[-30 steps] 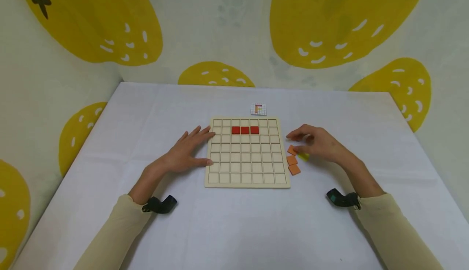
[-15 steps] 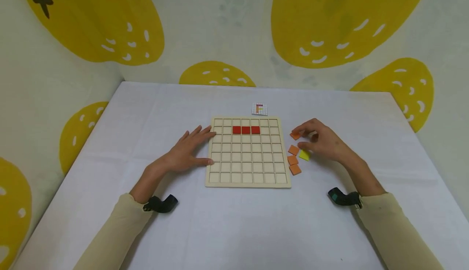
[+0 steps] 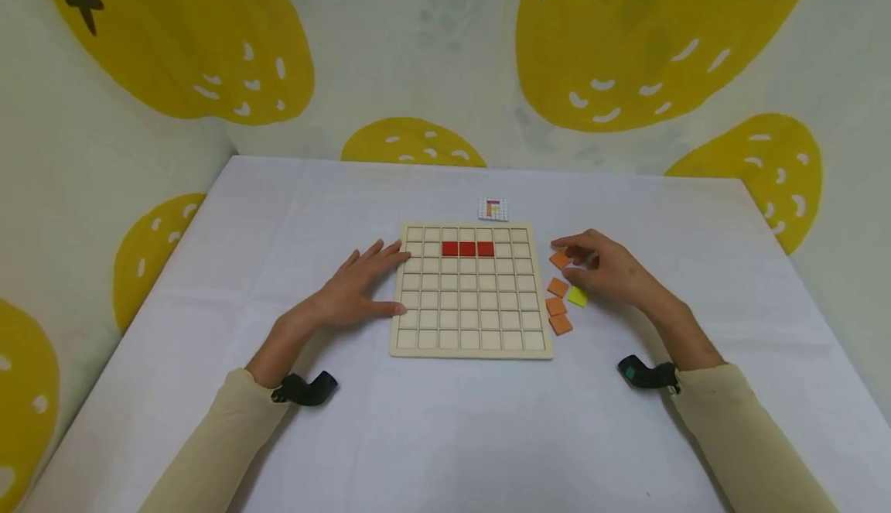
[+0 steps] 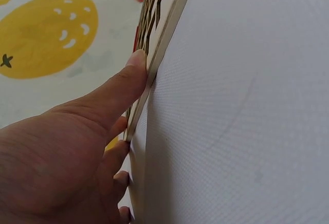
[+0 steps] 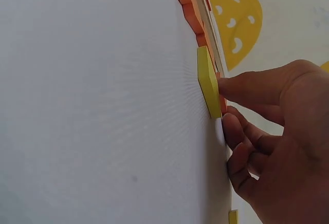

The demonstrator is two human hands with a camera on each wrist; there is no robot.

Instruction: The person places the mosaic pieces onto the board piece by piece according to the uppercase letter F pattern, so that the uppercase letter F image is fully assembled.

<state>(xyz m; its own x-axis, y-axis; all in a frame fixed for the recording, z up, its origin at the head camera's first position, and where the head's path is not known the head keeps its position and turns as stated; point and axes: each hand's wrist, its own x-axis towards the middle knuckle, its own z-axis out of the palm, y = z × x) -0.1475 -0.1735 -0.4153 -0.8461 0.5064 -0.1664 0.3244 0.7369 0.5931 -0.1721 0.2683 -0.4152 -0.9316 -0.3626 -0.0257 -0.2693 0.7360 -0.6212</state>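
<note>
My left hand point(image 3: 356, 285) rests at the left edge of a square wooden grid board point(image 3: 458, 347). Its thumb touches the board's edge in the left wrist view, the fingers spread. Three red tiles point(image 3: 467, 249) sit side by side in the board's second row from the back. Right of the board, my right hand point(image 3: 604, 267) is over an orange tile point(image 3: 560, 260), which lies between its thumb and fingers, with the forefinger reaching past it. A yellow tile point(image 3: 578, 296) lies flat beneath the thumb side; it hides part of the orange tile in the right wrist view.
Three more orange tiles point(image 3: 557, 306) lie in a line beside the board's right edge. Behind the board is a small pattern card point(image 3: 493, 209) with a coloured grid. A white cloth point(image 3: 418, 436) covers the table, which meets painted walls at the back and left.
My right hand has moved slightly away from me, leaving the yellow tile in fuller view and bringing the farthest orange tile into sight. My left hand has stayed on the board.
</note>
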